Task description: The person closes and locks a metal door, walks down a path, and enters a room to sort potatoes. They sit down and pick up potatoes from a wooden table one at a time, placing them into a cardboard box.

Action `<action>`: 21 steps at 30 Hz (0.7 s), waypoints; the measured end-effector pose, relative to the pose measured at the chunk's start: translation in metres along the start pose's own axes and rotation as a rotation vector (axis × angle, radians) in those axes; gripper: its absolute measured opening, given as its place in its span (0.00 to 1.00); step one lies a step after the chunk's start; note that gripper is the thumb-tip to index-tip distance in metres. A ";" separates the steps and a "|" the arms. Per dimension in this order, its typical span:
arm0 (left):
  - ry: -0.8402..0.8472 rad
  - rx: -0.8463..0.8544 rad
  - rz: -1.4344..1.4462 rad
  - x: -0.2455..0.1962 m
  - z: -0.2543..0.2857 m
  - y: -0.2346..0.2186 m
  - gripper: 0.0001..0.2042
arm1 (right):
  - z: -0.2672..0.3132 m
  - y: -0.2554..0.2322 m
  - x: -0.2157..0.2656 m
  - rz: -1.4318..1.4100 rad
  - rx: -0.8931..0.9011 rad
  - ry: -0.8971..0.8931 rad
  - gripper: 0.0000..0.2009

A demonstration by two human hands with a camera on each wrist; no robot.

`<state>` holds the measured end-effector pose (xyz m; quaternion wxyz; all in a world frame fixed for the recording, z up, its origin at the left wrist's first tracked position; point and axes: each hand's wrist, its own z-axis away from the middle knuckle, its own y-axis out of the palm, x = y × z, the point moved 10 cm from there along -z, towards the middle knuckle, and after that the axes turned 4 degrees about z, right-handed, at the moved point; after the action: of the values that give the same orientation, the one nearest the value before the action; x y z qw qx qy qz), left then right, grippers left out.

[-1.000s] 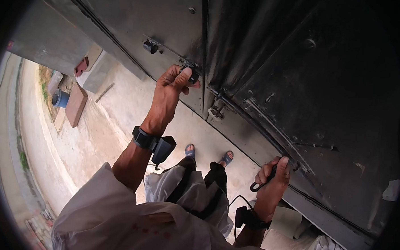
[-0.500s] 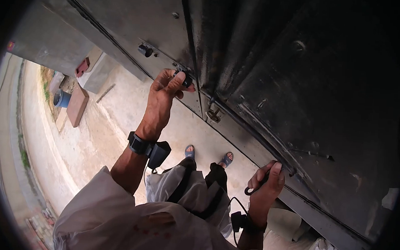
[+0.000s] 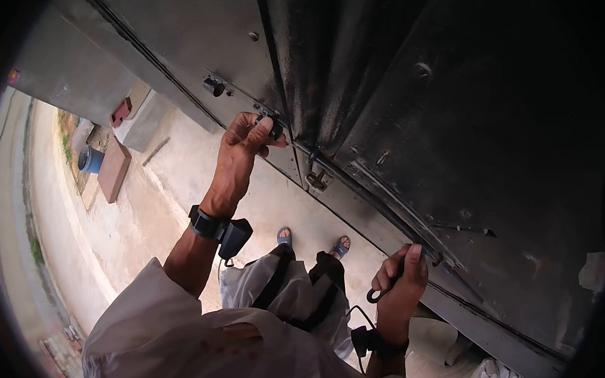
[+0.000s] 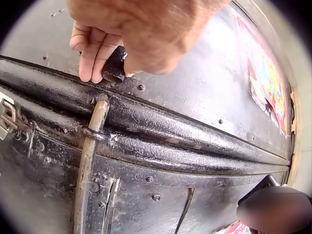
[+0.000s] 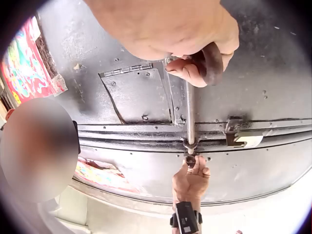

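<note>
Change: both hands shifted slightly up and left across the head view since a second ago, grips unchanged.
Gate: black metal gate [image 3: 494,130], glossy lumpy paint, raised horizontal ribs, rivets, hinged flap panel [image 5: 139,92].
Bolt rod: long round steel bolt rod [image 5: 190,114], worn to bare grey, running across the seam between the two leaves through a ring guide.
Left hand: left hand [image 3: 245,140] raised to the gate, fingers and thumb curled, pinching a small dark knob [image 4: 114,65] at one end of the rod.
Right hand: right hand [image 3: 401,278] lower on the gate, fingers wrapped round a dark looped handle [image 5: 210,62] at the rod's other end.
Arms: both outstretched, black strap and camera on each wrist, loose white sleeves.
Hasp: pale metal hasp [image 3: 317,179] just beside the rod, between the hands.
Surroundings: pale concrete ground, blue sandals [image 3: 314,241] below, blue bucket [image 3: 91,159] and reddish slab [image 3: 115,170] well apart to the left, colourful poster [image 4: 265,83] on the gate's edge.
</note>
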<state>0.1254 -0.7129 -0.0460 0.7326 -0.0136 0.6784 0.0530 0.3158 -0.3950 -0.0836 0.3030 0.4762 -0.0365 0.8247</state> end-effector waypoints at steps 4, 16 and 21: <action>-0.008 0.040 0.031 0.003 -0.002 0.003 0.13 | 0.002 -0.001 0.001 0.004 -0.039 0.013 0.20; -0.021 0.028 0.010 0.007 -0.003 -0.004 0.12 | 0.004 0.003 0.005 0.025 -0.027 -0.115 0.20; -0.014 -0.001 0.059 0.005 -0.005 -0.004 0.11 | 0.015 0.000 -0.009 0.073 -0.033 -0.153 0.20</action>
<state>0.1216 -0.7174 -0.0521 0.7354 0.0066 0.6734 0.0750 0.3304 -0.4046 -0.0829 0.2771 0.5311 -0.0903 0.7956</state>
